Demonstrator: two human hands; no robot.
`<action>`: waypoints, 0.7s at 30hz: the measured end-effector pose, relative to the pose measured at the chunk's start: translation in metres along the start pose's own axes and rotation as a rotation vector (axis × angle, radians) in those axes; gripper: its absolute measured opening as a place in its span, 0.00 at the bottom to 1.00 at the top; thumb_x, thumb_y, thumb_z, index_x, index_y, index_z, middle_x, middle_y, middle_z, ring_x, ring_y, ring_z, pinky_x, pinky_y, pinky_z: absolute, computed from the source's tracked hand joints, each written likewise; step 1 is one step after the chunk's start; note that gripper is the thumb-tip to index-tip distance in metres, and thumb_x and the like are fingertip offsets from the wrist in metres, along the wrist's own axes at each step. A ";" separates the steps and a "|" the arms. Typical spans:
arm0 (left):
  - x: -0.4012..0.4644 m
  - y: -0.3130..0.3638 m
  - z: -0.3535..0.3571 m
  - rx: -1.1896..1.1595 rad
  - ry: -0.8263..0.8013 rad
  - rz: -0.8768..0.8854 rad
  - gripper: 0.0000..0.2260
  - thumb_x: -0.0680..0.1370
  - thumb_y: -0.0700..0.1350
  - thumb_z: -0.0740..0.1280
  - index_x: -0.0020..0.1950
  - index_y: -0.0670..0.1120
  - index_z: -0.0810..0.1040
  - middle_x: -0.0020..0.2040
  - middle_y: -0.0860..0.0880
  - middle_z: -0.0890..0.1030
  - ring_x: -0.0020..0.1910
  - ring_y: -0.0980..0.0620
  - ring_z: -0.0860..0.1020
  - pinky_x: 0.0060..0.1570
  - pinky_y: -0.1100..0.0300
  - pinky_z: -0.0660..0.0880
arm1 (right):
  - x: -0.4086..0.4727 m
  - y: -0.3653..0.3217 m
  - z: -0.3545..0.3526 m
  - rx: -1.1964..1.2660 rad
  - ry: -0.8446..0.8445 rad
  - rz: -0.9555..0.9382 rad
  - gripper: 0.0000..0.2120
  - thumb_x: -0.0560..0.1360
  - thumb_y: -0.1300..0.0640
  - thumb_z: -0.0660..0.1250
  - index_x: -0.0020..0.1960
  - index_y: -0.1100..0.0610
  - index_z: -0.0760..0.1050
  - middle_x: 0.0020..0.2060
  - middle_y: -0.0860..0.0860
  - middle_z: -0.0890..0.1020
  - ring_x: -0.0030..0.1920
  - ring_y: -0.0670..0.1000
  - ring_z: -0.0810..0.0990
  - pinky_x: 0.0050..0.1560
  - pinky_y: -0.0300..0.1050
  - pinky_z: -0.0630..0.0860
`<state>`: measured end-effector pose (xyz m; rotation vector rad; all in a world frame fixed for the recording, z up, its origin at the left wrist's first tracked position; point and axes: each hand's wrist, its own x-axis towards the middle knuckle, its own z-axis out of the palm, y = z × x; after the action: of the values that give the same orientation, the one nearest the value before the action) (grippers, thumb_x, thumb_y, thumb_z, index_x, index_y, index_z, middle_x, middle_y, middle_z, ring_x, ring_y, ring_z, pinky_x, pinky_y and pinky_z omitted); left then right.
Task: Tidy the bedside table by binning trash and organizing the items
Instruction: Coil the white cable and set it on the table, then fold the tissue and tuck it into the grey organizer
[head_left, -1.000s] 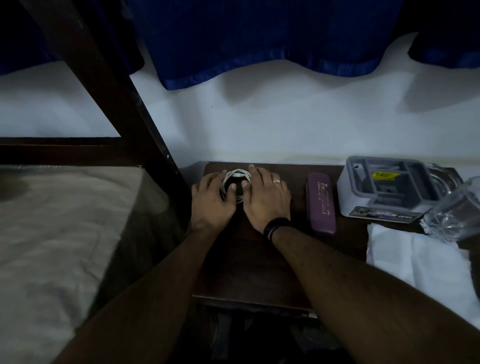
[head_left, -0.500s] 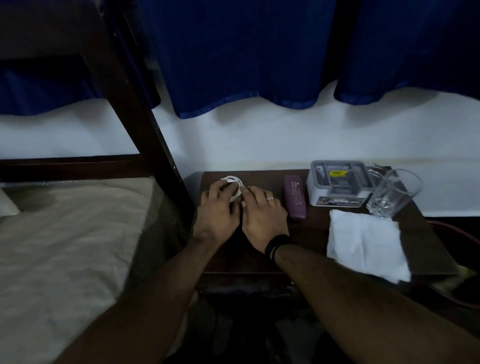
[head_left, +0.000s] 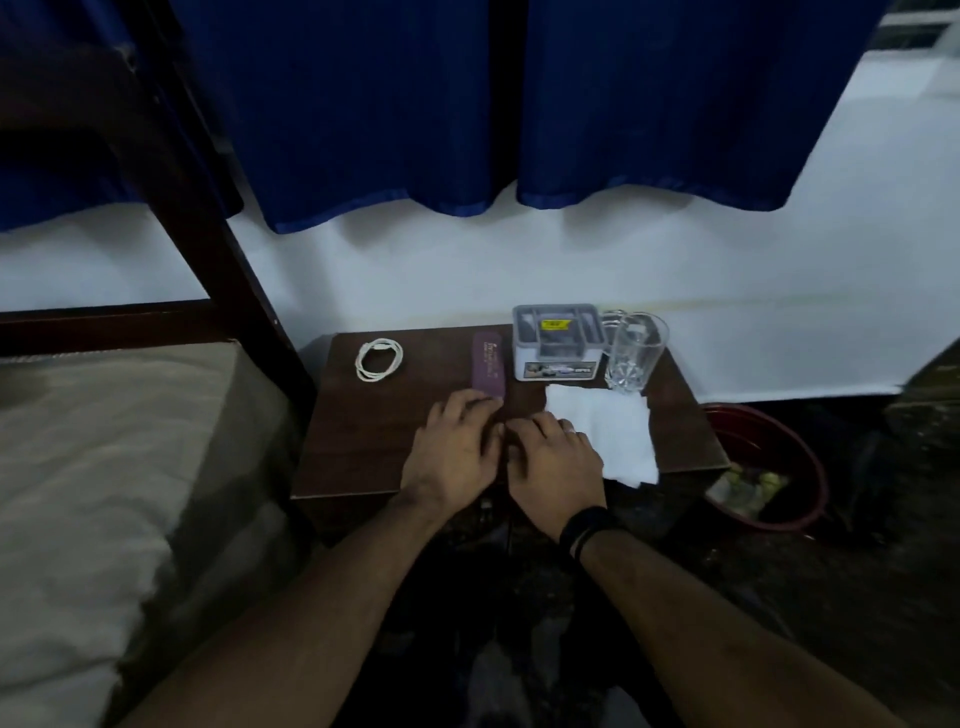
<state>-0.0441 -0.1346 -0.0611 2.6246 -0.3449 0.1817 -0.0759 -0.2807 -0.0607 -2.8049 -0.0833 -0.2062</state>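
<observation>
Both hands lie flat and empty, side by side on the dark wooden bedside table: left hand touching the purple rectangular case, right hand on the white tissue's edge. Coiled white cable sits far-left.

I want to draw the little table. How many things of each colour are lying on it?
White: 2, the coiled cable and the tissue
Purple: 1, the slim case
Grey: 1, the box
Clear: 1, the drinking glass
Total: 5
</observation>
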 end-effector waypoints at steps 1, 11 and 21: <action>0.001 0.009 0.006 0.006 -0.016 0.003 0.21 0.78 0.57 0.57 0.67 0.54 0.77 0.66 0.51 0.75 0.60 0.44 0.75 0.54 0.43 0.79 | -0.002 0.011 0.000 0.000 -0.029 0.020 0.19 0.76 0.48 0.55 0.60 0.50 0.79 0.54 0.52 0.80 0.53 0.60 0.79 0.50 0.54 0.77; 0.048 0.056 0.074 0.073 -0.327 -0.089 0.20 0.80 0.56 0.63 0.70 0.51 0.73 0.69 0.51 0.68 0.67 0.44 0.68 0.62 0.43 0.74 | 0.033 0.098 -0.011 0.112 -0.106 0.252 0.19 0.78 0.46 0.66 0.67 0.50 0.77 0.62 0.54 0.79 0.62 0.61 0.76 0.62 0.55 0.75; 0.104 0.059 0.113 0.047 -0.386 -0.371 0.33 0.72 0.62 0.71 0.68 0.43 0.71 0.66 0.41 0.74 0.65 0.38 0.74 0.62 0.45 0.75 | 0.057 0.145 -0.004 0.052 -0.348 0.432 0.26 0.73 0.43 0.69 0.70 0.44 0.71 0.67 0.54 0.71 0.67 0.62 0.69 0.66 0.61 0.71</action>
<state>0.0469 -0.2614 -0.1142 2.7039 0.0272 -0.4478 -0.0087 -0.4172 -0.0945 -2.6946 0.4266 0.3783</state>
